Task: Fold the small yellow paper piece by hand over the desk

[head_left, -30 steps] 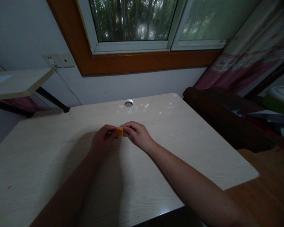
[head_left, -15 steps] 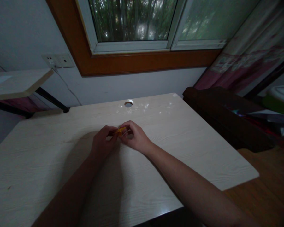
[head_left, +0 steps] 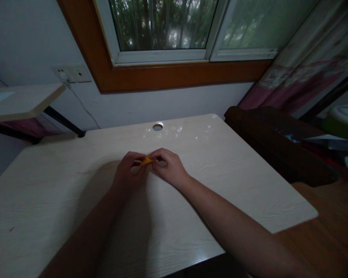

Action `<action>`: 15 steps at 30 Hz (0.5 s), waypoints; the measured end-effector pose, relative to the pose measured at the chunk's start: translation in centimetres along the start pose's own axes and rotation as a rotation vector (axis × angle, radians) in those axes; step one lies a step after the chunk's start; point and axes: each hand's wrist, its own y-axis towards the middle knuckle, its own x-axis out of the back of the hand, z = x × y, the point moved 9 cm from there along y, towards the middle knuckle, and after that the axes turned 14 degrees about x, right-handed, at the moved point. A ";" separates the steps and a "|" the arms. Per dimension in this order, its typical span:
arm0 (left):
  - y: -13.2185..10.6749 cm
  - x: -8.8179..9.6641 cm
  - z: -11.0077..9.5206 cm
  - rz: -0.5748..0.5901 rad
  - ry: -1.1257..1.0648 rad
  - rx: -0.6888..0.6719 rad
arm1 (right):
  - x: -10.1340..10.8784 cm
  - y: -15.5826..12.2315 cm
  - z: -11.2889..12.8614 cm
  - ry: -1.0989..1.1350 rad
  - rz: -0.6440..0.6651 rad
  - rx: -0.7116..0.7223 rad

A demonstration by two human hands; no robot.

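Observation:
A small yellow-orange piece (head_left: 146, 160), thin and angular like folded paper, is pinched between my two hands above the desk (head_left: 237, 177). My left hand (head_left: 130, 168) grips its left side with thumb and forefinger. On the right side, the thumb and fingertips of my right hand (head_left: 169, 164) close on it. The fingertips cover part of the piece, so its full shape is hidden. Both forearms reach in over the desk from the near edge.
A round cable hole (head_left: 157, 127) sits near the desk's back edge. At the left, a raised shelf (head_left: 26, 102) stands on black legs. A wall socket (head_left: 71, 73) has a cable plugged in. Dark brown furniture (head_left: 266, 143) adjoins the right side, below the curtain.
My right hand has shifted slightly right, and its fingers have changed their hold. The yellow-orange piece has turned and shows a wider, peaked shape between the fingertips.

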 end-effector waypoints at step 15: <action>0.3 -0.7 2.2 0.142 -0.303 0.294 | 0.1 0.2 1.3 0.015 0.003 0.126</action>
